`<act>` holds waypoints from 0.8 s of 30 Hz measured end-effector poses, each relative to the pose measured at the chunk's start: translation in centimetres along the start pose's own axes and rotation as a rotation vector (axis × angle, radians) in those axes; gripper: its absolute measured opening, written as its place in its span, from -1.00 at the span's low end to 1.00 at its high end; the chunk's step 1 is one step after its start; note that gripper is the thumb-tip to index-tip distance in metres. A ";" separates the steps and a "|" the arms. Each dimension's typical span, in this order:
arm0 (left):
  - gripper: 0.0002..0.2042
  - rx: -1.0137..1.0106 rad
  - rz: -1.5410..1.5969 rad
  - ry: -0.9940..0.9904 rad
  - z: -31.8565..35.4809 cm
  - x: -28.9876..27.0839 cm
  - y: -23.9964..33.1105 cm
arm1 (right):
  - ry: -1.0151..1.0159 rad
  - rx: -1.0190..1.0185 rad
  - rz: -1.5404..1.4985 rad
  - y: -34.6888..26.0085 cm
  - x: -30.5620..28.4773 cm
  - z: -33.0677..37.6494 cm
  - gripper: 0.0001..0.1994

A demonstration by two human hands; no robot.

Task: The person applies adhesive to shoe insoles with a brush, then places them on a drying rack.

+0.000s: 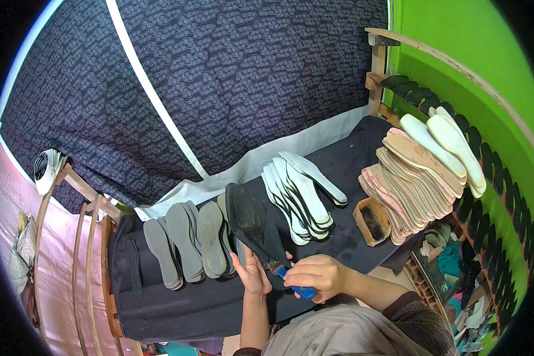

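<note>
My left hand (253,276) supports a long black shoe sole (247,215) from its left edge, with part of its grip hidden beneath. The sole is tilted, its wide end pointing away from me. My right hand (319,275) is closed around the blue handle of a brush (303,291). The brush's bristles touch the sole's narrow near end. To the left, stacks of grey soles (163,252) lie on the black-covered table (190,308). Beyond my right hand lies a row of white soles with dark edges (302,196).
A small open box (372,222) with a dark inside stands beside a big fanned stack of beige and pink soles (412,181). White soles (451,142) top that stack. Black curved pieces hang along a rack (486,160) at right. A black strip (135,268) lies at left.
</note>
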State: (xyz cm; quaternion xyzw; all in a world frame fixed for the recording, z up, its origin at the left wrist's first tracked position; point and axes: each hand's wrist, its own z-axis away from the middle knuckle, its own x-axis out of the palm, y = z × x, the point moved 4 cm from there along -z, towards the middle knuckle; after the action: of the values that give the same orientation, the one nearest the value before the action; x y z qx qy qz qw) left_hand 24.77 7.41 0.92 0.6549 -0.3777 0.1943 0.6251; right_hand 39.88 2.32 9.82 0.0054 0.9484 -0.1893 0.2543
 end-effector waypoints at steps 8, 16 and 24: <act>-0.31 0.030 0.084 -0.061 -0.6 0.1 0.4 | -0.059 0.058 -0.071 -0.3 -0.2 1.1 -0.68; -0.35 -0.042 0.141 -0.007 -1.4 -0.1 0.7 | -0.034 0.160 -0.114 -0.1 -1.7 1.1 -0.69; -0.41 -0.051 0.225 0.004 -1.1 0.1 1.0 | 0.211 0.159 0.063 -0.3 -6.1 -1.1 -0.69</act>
State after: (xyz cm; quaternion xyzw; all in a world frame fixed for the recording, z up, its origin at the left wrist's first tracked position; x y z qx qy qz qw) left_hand 24.34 8.53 1.89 0.5920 -0.4524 0.2547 0.6165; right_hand 44.63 2.92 13.77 0.0753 0.9513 -0.2542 0.1575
